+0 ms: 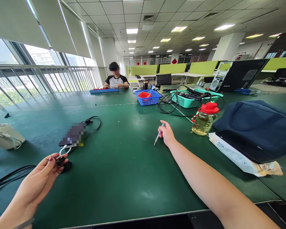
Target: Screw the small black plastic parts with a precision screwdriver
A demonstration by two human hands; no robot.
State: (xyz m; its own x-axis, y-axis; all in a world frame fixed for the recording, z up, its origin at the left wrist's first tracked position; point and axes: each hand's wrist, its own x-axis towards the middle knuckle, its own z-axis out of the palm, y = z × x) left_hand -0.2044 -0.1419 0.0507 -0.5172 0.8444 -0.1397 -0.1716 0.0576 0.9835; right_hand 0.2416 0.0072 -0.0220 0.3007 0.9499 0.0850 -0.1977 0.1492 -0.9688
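Over the front left of the green table, my left hand (41, 176) pinches a small black part (60, 161) between thumb and fingers. Another black piece (66, 166) lies just right of those fingertips. Near the table's middle, my right hand (166, 132) is closed around a slim silver screwdriver (159, 135), its tip pointing down and to the left. Beyond my left hand lies a dark phone-like device (73, 135), partly blurred, with a white cable at its near end and a thin black cord (97, 126) by its far end.
A beige bag (6, 136) stands at far left. Blue (148, 101) and teal baskets (188, 102), a red-lidded bottle (203, 123), a dark blue bag (257, 124) and a phone (244, 146) on a white packet (233, 157) are rightward. A person (116, 78) sits across the table (124, 178).
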